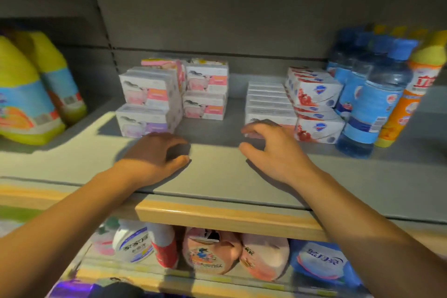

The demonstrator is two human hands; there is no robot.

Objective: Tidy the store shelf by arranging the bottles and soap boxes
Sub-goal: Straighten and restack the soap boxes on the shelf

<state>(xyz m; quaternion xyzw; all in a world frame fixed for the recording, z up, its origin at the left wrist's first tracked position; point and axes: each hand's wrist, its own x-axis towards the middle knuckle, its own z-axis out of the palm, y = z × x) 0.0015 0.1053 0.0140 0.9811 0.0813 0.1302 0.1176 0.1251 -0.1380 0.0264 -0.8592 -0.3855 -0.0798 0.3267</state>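
Note:
On the grey shelf stand stacks of white soap boxes. A pink-and-purple stack is at the left, a second stack behind it, a low row in the middle, and red-printed boxes at the right. Blue water bottles and an orange bottle with a yellow cap line the right end. My left hand hovers palm down just in front of the left stack, holding nothing. My right hand has its fingers spread, its fingertips touching the front box of the middle row.
Two large yellow detergent jugs stand at the shelf's left end. A wooden price rail edges the shelf front. The lower shelf holds pouches and bottles. Bare shelf lies between the soap stacks.

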